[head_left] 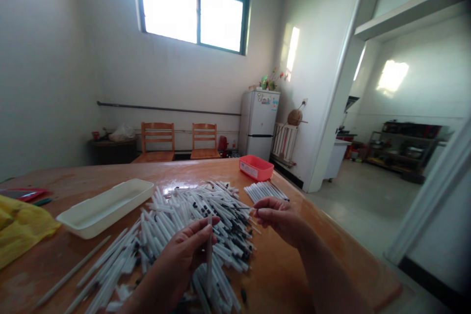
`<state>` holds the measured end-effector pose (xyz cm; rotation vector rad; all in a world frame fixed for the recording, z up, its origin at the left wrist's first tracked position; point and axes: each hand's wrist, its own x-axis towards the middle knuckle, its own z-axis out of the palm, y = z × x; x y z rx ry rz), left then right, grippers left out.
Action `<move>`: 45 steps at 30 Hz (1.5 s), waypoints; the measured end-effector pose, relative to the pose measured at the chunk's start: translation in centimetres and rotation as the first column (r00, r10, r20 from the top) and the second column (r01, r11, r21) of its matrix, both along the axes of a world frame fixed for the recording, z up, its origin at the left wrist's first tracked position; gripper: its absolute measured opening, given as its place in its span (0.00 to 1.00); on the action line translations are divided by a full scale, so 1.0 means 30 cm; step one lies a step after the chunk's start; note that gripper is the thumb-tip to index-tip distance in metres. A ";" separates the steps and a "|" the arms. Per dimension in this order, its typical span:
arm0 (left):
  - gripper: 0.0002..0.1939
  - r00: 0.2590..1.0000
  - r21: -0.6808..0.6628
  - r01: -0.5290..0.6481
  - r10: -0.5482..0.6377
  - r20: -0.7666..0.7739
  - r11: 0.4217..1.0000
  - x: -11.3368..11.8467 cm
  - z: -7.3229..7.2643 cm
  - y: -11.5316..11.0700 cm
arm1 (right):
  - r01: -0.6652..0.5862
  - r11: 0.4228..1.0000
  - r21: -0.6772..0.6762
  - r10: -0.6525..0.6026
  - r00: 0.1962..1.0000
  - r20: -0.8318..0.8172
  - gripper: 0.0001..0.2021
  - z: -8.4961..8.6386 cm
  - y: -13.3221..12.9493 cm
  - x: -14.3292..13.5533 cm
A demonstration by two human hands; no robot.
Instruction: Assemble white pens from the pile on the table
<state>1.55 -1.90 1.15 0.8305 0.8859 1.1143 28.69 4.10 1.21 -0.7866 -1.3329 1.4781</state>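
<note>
Over the near side of a wide pile of white pen barrels with black parts point(172, 216), my left hand point(191, 245) pinches one whitish barrel point(209, 265), held nearly upright. To its right, my right hand point(277, 216) has thumb and index finger closed on a thin dark rod point(243, 208) that points left over the pile. The rod and the barrel are apart. Just beyond my right hand lies a neat row of white pens point(265, 190). Fingertips of my right hand partly cover the rod's end.
A red-pink basket point(256, 169) stands at the table's far right. Left of the pile lie a long cream tray point(106, 208), a yellow bag point(22, 230) and a single long stick point(73, 271). Two wooden chairs point(158, 138) and a fridge point(260, 120) stand behind the table point(290, 274).
</note>
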 end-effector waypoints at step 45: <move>0.21 0.883 -0.050 0.389 -0.388 -0.265 0.920 0.031 0.004 -0.045 | -0.018 1.000 -0.022 0.012 0.966 -0.260 0.11 -0.017 0.010 -0.031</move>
